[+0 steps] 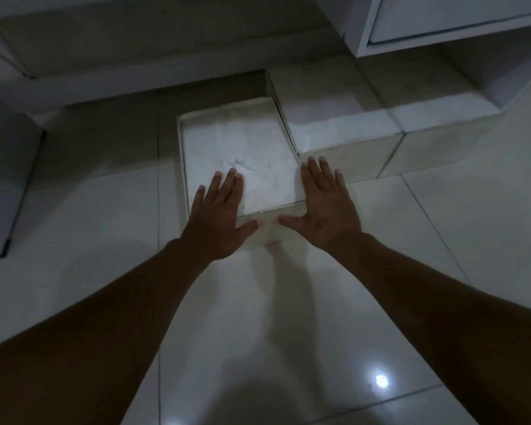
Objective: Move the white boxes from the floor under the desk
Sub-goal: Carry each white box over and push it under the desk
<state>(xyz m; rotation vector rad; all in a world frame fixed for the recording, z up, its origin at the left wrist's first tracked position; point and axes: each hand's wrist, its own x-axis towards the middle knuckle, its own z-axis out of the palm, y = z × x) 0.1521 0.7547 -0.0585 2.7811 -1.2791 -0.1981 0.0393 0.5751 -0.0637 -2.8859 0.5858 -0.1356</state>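
Observation:
A low white box (236, 148) with a raised rim lies on the tiled floor in the middle of the head view. My left hand (218, 216) lies flat over its near left corner, fingers spread. My right hand (325, 207) is spread flat at its near right corner, thumb along the front edge. Neither hand grips anything. A taller white box (328, 111) stands right beside it, touching its right side, and a third white box (436, 130) sits further right. Both taller boxes reach back under the desk (362, 29).
The desk's white drawer unit (460, 16) hangs at the upper right. A white panel with a dark edge (3, 194) leans at the far left. Glossy white floor tiles (258, 332) stretch toward me, with a light reflection at the lower right.

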